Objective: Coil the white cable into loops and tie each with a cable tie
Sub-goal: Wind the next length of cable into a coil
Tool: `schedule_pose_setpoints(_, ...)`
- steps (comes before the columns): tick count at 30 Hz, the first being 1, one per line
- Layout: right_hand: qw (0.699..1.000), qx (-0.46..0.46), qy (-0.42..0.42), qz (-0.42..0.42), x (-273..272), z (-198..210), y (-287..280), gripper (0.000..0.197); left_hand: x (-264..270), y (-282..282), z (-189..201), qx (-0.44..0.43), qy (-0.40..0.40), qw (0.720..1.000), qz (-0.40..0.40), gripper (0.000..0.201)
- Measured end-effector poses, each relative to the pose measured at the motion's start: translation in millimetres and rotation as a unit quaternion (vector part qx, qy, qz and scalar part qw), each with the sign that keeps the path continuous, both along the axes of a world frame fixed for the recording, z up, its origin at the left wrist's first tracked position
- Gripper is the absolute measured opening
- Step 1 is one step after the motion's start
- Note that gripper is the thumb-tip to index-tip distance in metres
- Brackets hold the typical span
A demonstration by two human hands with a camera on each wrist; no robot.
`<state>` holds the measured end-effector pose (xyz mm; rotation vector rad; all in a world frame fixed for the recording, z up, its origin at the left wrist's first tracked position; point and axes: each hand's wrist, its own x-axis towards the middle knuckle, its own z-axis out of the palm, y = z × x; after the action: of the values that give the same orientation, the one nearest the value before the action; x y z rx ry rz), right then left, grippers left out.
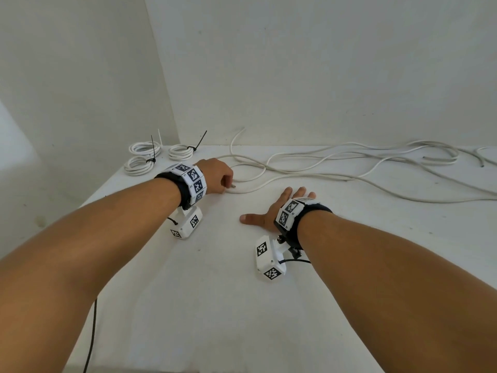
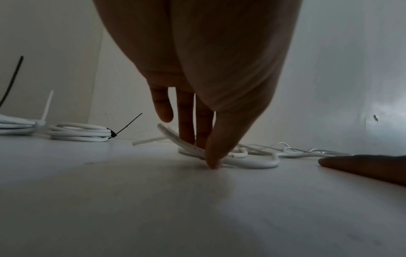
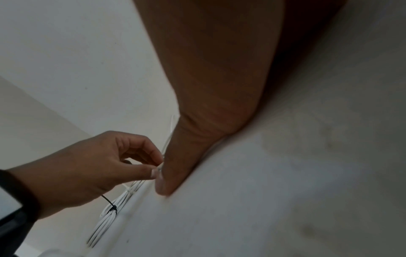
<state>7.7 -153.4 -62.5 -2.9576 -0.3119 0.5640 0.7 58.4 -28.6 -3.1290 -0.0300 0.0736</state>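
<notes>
A long white cable (image 1: 317, 168) sprawls loosely across the white table (image 1: 215, 292) from the middle to the far right. My left hand (image 1: 226, 183) pinches it near its cut end (image 1: 233, 186) between thumb and forefinger, low on the tabletop. In the left wrist view the left hand (image 2: 202, 153) points down, with its thumb tip on the cable (image 2: 252, 164). My right hand (image 1: 269, 205) lies flat on the table with fingers spread, a short way right of the cable end, holding nothing. The right wrist view shows the right thumb (image 3: 175, 165) beside the pinching left hand (image 3: 98, 165).
Three tied cable coils (image 1: 145, 157) lie at the table's back left corner, with cable tie tails (image 1: 200, 141) sticking up; they also show as coils (image 2: 81, 133) and coils (image 3: 110, 213). White walls (image 1: 322, 76) close the back and left. A black cord (image 1: 91, 337) hangs at the table's left edge.
</notes>
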Motion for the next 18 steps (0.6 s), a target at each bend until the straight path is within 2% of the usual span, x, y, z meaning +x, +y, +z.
schedule_pose_setpoints(5, 1.0, -0.007, 0.0, 0.001, -2, 3, -1, 0.172, -4, -7, -6, -0.037, 0.021, 0.999, 0.007, 0.014)
schedule_pose_setpoints(7, 1.0, 0.0, -0.003, -0.002, -2, 2, -1, 0.174, -7, -11, -2, -0.09, 0.024, 0.995, 0.028, 0.012)
schedule_pose_setpoints(9, 1.0, -0.005, -0.009, 0.005, -3, 3, -2, 0.174, -11, -17, 5, -0.194, 0.01, 0.979, 0.057, 0.014)
schedule_pose_setpoints(11, 1.0, -0.008, -0.01, 0.011, -4, 3, -3, 0.174, -19, -27, 13, -0.368, -0.021, 0.926, 0.075, 0.021)
schedule_pose_setpoints(13, 1.0, -0.012, -0.01, 0.027, -4, 9, -6, 0.169, -29, -38, 17, -0.512, -0.066, 0.853, 0.076, 0.027)
schedule_pose_setpoints(14, 0.999, -0.005, -0.011, 0.047, -5, 15, -10, 0.156, -34, -46, 17, -0.564, -0.09, 0.817, 0.079, 0.028)
schedule_pose_setpoints(16, 0.996, 0.02, -0.009, 0.09, -7, 28, -22, 0.109, -43, -63, 14, -0.648, -0.122, 0.746, 0.093, 0.028)
schedule_pose_setpoints(17, 0.994, 0.041, 0.002, 0.101, -8, 32, -27, 0.099, -47, -71, 11, -0.679, -0.125, 0.717, 0.099, 0.027)
schedule_pose_setpoints(18, 0.993, 0.057, 0.013, 0.101, -10, 33, -30, 0.098, -52, -80, 9, -0.702, -0.119, 0.695, 0.098, 0.026)
